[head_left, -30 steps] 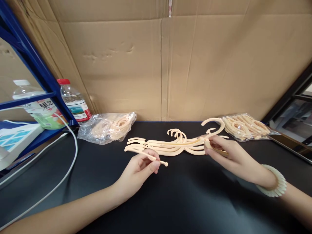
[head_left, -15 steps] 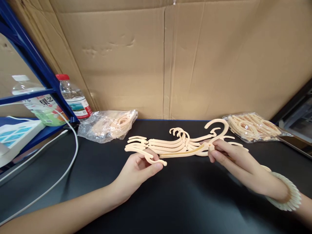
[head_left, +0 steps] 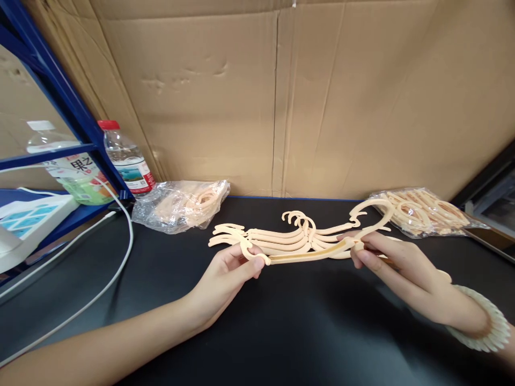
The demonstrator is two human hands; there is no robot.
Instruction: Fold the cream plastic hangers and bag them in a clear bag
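My right hand (head_left: 396, 268) pinches a cream plastic folding hanger (head_left: 309, 256) just below its large hook, with one arm of the hanger stretching left. Between thumb and fingers, my left hand (head_left: 229, 279) grips a small curved hanger end piece (head_left: 248, 251). The piece's lower tip meets the left end of the hanger arm; whether the two are joined I cannot tell. Behind the hands, several similar hangers (head_left: 277, 236) lie nested on the black table, hooks toward the back. My right fingers partly cover the hanger's other arm.
A clear bag of cream parts (head_left: 185, 206) lies at the back left, and another bag of parts (head_left: 422, 212) at the back right. Bottles (head_left: 131, 166) stand by a blue shelf frame (head_left: 60, 107). A white cable (head_left: 126, 252) curves over the table's left side. Cardboard (head_left: 225, 96) walls the back.
My left hand has turned the end piece and brought its tip to the hanger arm's left end. My right hand and the hanger have shifted slightly right in view.
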